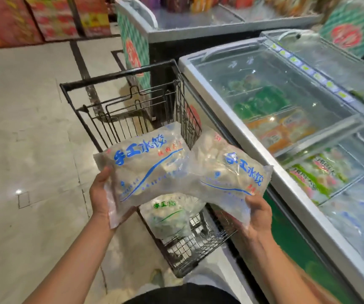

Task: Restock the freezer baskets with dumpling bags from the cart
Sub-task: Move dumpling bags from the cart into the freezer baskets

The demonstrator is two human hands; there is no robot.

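Observation:
My left hand (101, 194) grips the near left end of a clear dumpling bag with blue print (146, 170), held above the black wire cart (119, 75). My right hand (259, 213) grips the near end of a second blue-print dumpling bag (231, 172), which overlaps the first at the middle. Under them, in the cart, lies a dumpling bag with green print (170, 216). The chest freezer (231, 128) stands right of the cart with its glass lid over green and orange packs.
A second freezer (198, 29) stands beyond the cart, and another glass-topped one (330, 58) lies behind the near freezer. Stacked gift boxes (45, 18) line the far left. Tiled floor (23, 150) spreads to the left of the cart.

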